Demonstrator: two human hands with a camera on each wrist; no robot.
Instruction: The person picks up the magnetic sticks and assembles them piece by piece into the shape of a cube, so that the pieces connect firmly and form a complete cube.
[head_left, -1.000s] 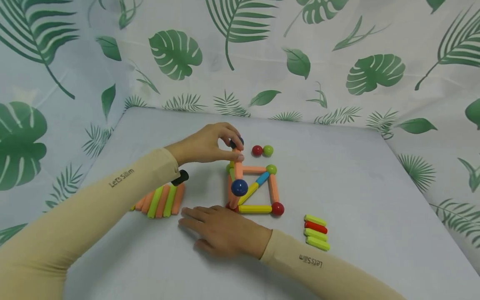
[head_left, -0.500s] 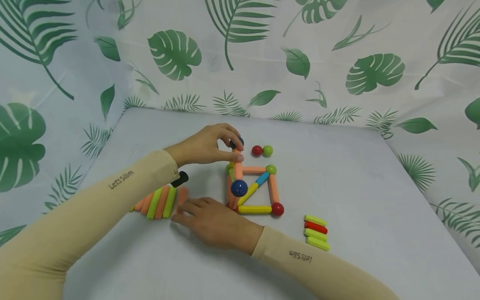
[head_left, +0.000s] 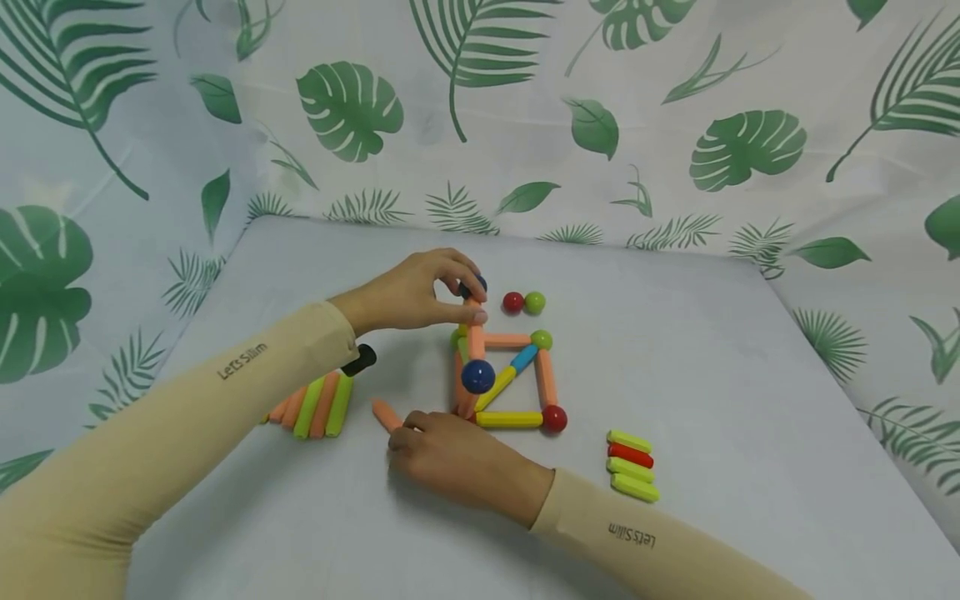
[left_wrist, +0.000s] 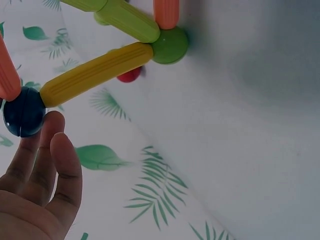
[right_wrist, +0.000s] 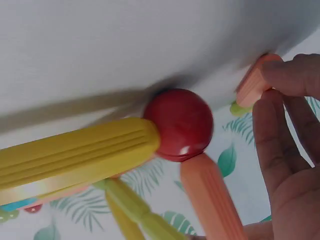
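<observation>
Pastel sticks, glossy balls, leafy cloth everywhere

You've got a white backdrop (head_left: 525, 125) printed with green palm leaves, a pale grey table (head_left: 675, 375), beige sleeves, a dark blue ball (head_left: 477, 376) centre frame, red ball (head_left: 554, 418) beside a yellow stick (head_left: 509, 419), and green-and-orange sticks (head_left: 318, 406) at left.

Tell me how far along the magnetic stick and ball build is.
Done: a flat square of plastic sticks and balls lies on the table. In hand: the left hand pinches a dark blue ball atop an upright stick; the right hand holds a loose orange stick. Left: spare sticks and two loose balls.
</observation>
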